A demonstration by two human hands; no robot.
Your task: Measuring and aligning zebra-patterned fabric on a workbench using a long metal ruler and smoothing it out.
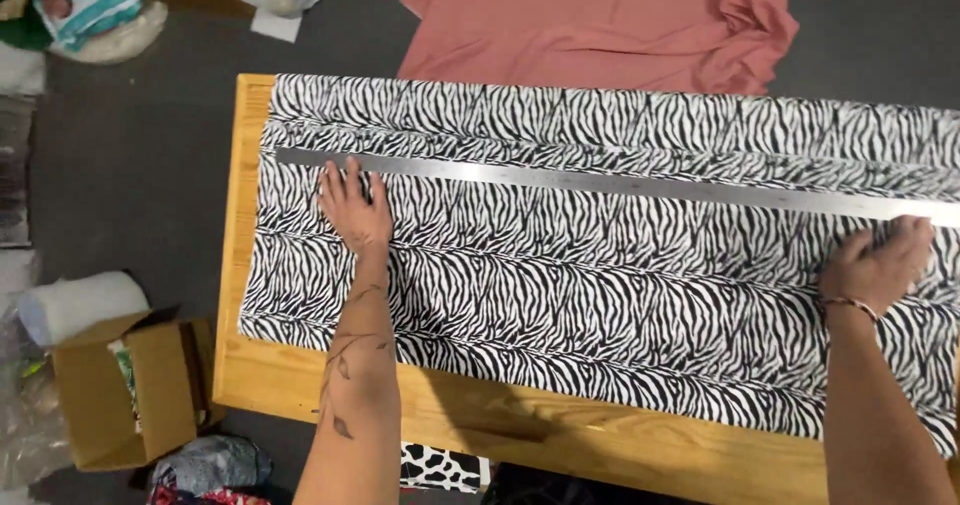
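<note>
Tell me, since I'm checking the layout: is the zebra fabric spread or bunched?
Spread: the zebra fabric lies flat across the table, under the ruler.

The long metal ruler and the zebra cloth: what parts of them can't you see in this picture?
- Metal ruler: its right end is cut off by the picture's right edge in the head view.
- Zebra cloth: its right side runs off the same edge.
- Right hand: its fingers curl under, so their tips are hidden.
- Wooden table: the cloth covers most of its top.
- Left hand: its fingertips hide a bit of ruler.
</note>
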